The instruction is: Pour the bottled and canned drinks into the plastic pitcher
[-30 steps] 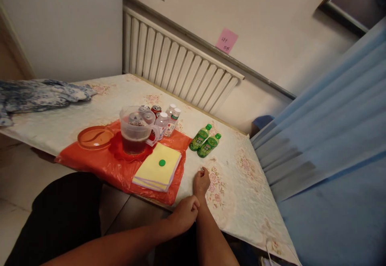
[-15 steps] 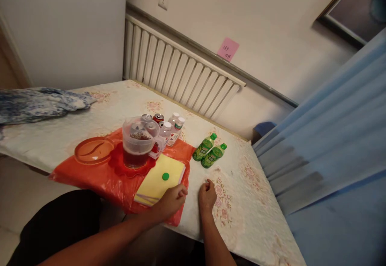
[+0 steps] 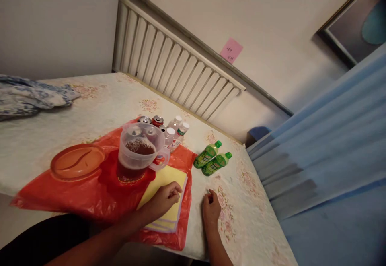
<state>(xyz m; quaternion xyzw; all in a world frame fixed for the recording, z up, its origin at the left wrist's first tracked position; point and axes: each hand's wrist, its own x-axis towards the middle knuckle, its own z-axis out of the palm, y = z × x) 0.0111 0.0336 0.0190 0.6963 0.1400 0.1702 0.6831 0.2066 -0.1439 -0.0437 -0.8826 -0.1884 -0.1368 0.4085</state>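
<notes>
Far L, a blue-and-white cloth bundle (image 3: 33,97) lies on the flower-patterned surface (image 3: 253,217). Next, on red plastic sheeting (image 3: 63,197), sit a round orange dish (image 3: 78,162) & a clear jug (image 3: 137,147) upright on a red plate (image 3: 107,173), pt. filled w/ dark, foamy liquid. Cans (image 3: 157,121) & white-capped bottles (image 3: 182,129) cluster behind. The left hand (image 3: 165,197) is over a yellow stack (image 3: 173,213), fingers loosely curled, not spread; nothing shows in its grip. Just beyond the sheeting, two green bottles (image 3: 208,156) lean side by side in view, capped (labels too blurred to read). Below them, the right hand (image 3: 211,207) is by the floral print, fingers also half curled, no obj. visible.

Progress, as it appears: liquid already in jug; green bottles untouched, stack prob. not yet gripped. Hard to make out: both palms, so can't tell if fingertips press together; whether left hand touches stack. Jug hides pt. of cans; forearm covers pt. of stack; bundle cut off at frame edge.
</notes>
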